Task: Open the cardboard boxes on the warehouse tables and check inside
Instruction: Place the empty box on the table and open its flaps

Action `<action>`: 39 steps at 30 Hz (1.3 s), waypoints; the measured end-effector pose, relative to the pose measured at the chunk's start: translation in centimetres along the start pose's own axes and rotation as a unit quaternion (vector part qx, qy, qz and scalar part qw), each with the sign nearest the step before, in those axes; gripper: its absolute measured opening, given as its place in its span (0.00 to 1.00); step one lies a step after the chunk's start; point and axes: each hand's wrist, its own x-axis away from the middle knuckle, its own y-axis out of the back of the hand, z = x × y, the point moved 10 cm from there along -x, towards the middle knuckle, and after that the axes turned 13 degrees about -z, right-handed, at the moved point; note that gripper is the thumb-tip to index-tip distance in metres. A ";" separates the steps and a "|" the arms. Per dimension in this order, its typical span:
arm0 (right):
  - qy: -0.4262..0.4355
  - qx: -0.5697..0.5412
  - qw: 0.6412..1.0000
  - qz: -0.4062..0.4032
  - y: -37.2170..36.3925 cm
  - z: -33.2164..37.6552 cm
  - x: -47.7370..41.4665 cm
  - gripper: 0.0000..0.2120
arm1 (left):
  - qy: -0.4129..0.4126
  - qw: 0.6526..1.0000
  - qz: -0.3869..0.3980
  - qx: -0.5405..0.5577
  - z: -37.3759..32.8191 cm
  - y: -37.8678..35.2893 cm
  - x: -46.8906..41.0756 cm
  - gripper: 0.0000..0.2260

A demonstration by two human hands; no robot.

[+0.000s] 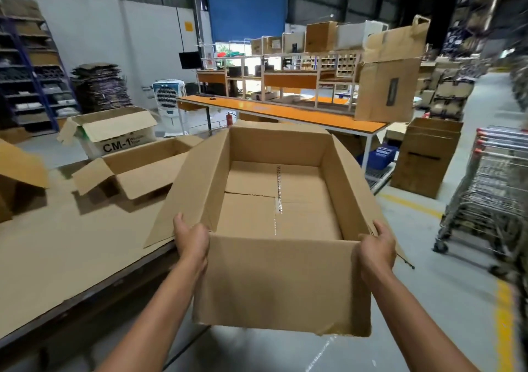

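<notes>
Had the open cardboard box (281,280) mid-frame, just off the table (71,257) at left, my left hand (191,240) and right hand (377,246) each gripping a near corner; figured an even, level hold showed the bottom best.

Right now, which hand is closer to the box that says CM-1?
Left. The left hand grips the left near corner of the carried box, the side toward the CM-1 box. The right hand grips the opposite corner, farther away.

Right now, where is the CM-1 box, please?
Head view, left side: the CM-1 box stands open just behind the open brown box, left of the air cooler.
</notes>
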 end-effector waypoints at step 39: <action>-0.011 0.214 0.976 -0.030 -15.0 -5.6 -41.2 0.22 | 0.071 0.986 0.095 -0.114 15.3 -50.7 -2.1 0.29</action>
